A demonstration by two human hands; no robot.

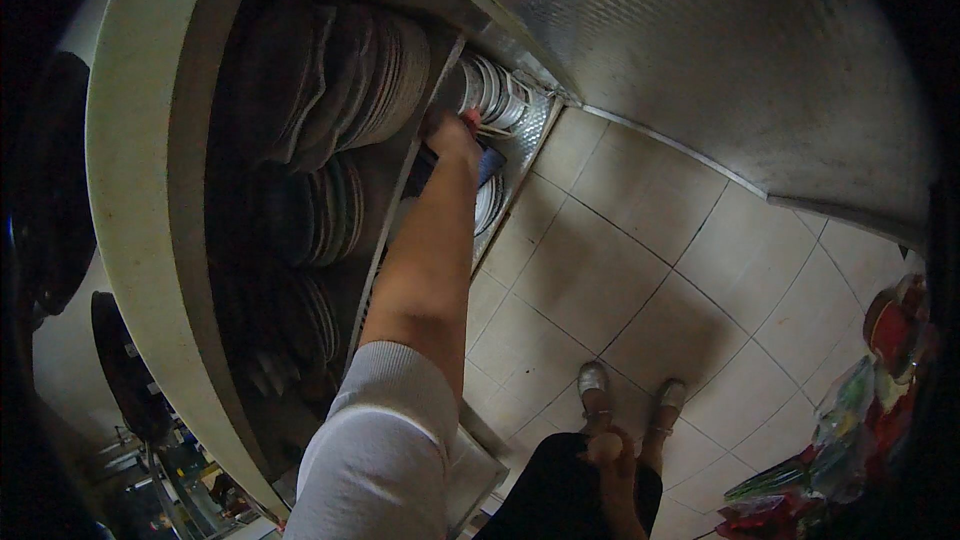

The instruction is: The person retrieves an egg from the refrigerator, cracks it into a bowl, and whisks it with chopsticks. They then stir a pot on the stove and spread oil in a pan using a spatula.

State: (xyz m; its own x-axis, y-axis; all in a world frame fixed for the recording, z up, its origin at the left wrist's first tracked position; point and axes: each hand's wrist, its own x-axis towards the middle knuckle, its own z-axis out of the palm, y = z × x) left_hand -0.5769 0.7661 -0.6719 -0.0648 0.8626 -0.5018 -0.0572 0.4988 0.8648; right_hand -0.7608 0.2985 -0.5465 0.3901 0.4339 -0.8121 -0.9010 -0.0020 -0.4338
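Observation:
My left arm, in a grey sleeve, reaches into the lower shelf of a metal cabinet. There my left hand point(454, 136) is at the near side of a row of white bowls point(491, 94). Its fingers are mostly hidden, so a grip cannot be made out. Something small and red point(472, 118) shows beside the fingers. Below the hand are a dark blue item point(491, 163) and white plates point(489, 206). Lower down, my right hand point(611, 461) is in front of my legs, with its fingers around a small pale round thing point(604, 448).
Stacked plates point(397, 82) and smaller dishes point(341, 210) fill the dark shelf above. A metal cabinet door point(712, 75) stands at the upper right. Plastic-wrapped goods point(840, 420) lie on the tiled floor point(637, 262) at right. Dark pans point(124, 367) are beyond the counter edge point(139, 187).

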